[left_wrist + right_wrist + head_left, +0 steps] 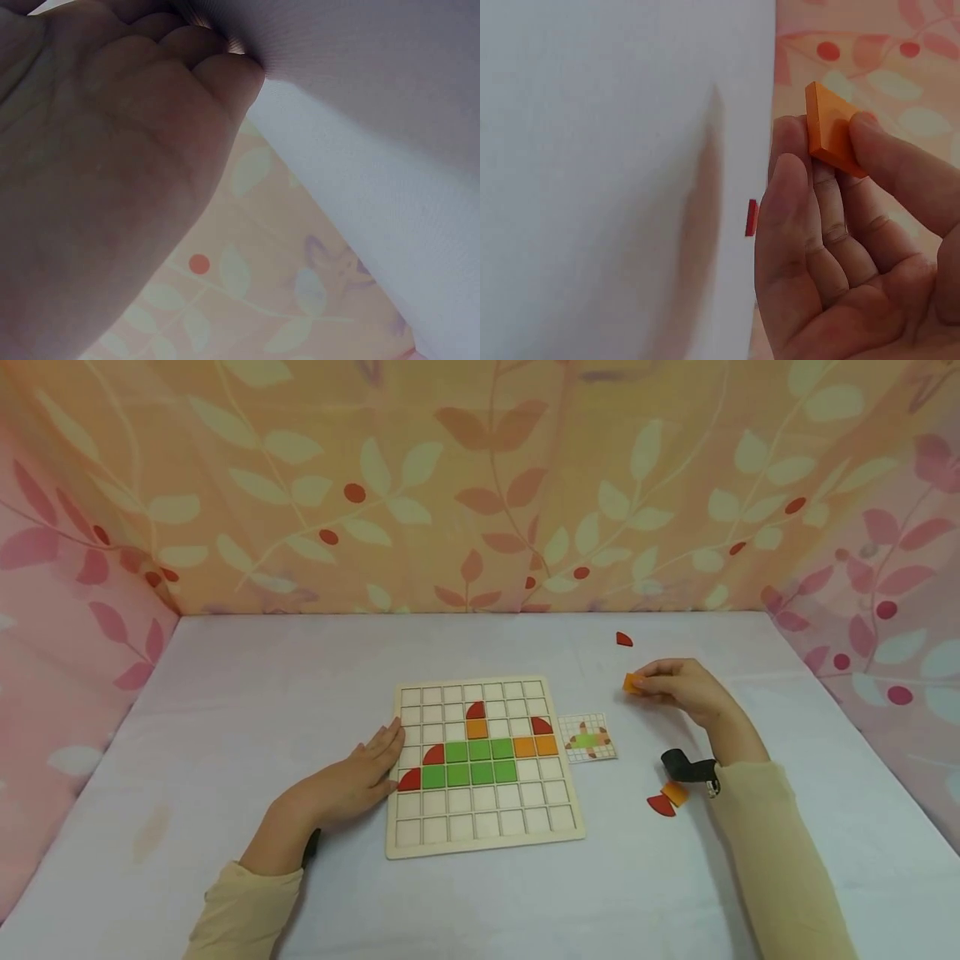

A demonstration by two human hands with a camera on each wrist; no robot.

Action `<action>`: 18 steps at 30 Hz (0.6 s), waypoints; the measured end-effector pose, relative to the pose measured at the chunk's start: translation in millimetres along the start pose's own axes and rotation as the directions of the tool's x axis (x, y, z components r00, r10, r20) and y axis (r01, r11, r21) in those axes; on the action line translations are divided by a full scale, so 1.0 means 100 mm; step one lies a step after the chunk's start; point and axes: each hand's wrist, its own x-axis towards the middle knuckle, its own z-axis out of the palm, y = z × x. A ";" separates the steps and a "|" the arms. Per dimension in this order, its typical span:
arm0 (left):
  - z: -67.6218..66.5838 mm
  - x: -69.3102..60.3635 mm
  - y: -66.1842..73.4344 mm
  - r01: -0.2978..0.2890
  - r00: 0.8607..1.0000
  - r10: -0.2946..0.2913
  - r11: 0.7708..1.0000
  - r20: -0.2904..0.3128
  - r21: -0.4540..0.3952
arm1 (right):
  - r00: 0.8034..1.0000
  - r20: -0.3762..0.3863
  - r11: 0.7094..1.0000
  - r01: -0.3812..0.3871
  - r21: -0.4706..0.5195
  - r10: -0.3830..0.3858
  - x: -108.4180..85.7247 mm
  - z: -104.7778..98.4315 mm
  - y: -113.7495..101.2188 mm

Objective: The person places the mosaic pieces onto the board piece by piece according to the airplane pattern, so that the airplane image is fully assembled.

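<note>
My right hand (686, 687) pinches an orange square tile (831, 129) between thumb and fingers, above the table to the right of the board. With fairly straight fingers, my left hand (358, 783) rests against the left edge of the wooden grid board (483, 847). Several green square tiles (480, 762) form two rows on the board. Orange squares (536, 746) and red quarter-round tiles (542, 726) sit in cells around them. Against the board's right edge lies a small pattern card (588, 737). The left wrist view shows mostly palm; the fingertips are hidden there.
One red quarter-round tile (624, 639) lies at the back right of the white table (225, 693). Nearer, by the right wrist's black strap (678, 766), are another red tile (662, 806) and loose orange tile (675, 792). Floral curtains (480, 485) enclose the table's back and sides.
</note>
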 end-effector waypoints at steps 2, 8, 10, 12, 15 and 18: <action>0.00 0.00 0.00 0.007 1.000 -0.007 1.000 0.003 0.001 | 1.000 0.000 1.000 0.002 0.017 -0.002 -0.05 0.03 -0.03; -0.02 -0.01 0.00 0.002 1.000 -0.002 1.000 0.003 0.000 | 0.999 0.035 0.999 0.028 0.035 -0.029 -0.15 0.14 -0.08; -0.02 -0.01 0.01 -0.001 1.000 0.001 1.000 0.004 -0.001 | 0.998 0.053 0.999 0.044 0.030 -0.045 -0.18 0.17 -0.10; -0.02 0.00 0.01 -0.007 1.000 0.007 1.000 0.003 -0.004 | 0.996 0.062 0.998 0.058 0.021 -0.060 -0.21 0.21 -0.12; -0.01 0.00 0.00 -0.008 1.000 0.009 1.000 0.006 -0.003 | 0.994 0.071 0.996 0.085 0.003 -0.085 -0.26 0.27 -0.14; -0.01 0.00 -0.01 -0.005 1.000 0.006 1.000 0.008 -0.003 | 0.992 0.084 0.995 0.101 -0.028 -0.098 -0.28 0.33 -0.17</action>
